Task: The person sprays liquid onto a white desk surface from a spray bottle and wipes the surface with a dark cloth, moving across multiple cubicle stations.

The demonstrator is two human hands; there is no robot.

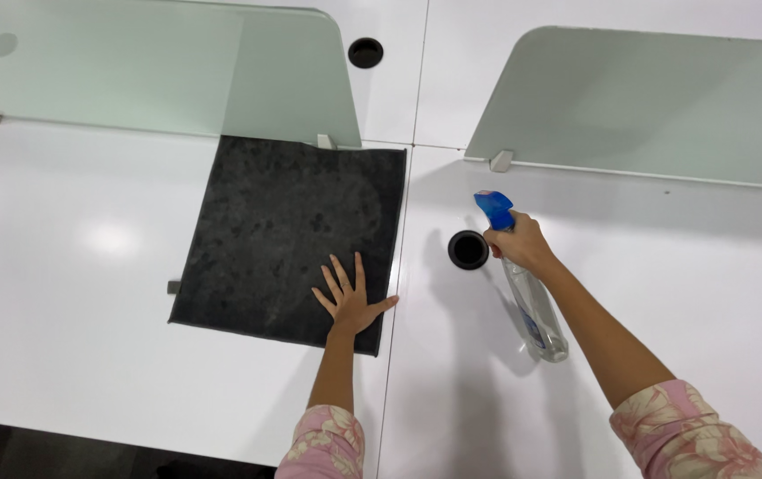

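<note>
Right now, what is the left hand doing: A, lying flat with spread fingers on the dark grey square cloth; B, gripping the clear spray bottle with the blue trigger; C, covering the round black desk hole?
A: the left hand lies flat, fingers spread, on the dark grey square cloth.

Two bare forearms enter from the lower edge of the frame. The left hand [351, 302] and right hand [519, 243] carry no gloves, rings, watches or bands. Each arm wears a pink sleeve with a pale cream floral print. The left sleeve [326, 443] sits at the lower centre of the frame, its cuff a loose rounded opening. The right sleeve [691, 435] sits at the lower right; its cuff edge runs diagonally across the arm, and the fabric shows soft folds.
</note>
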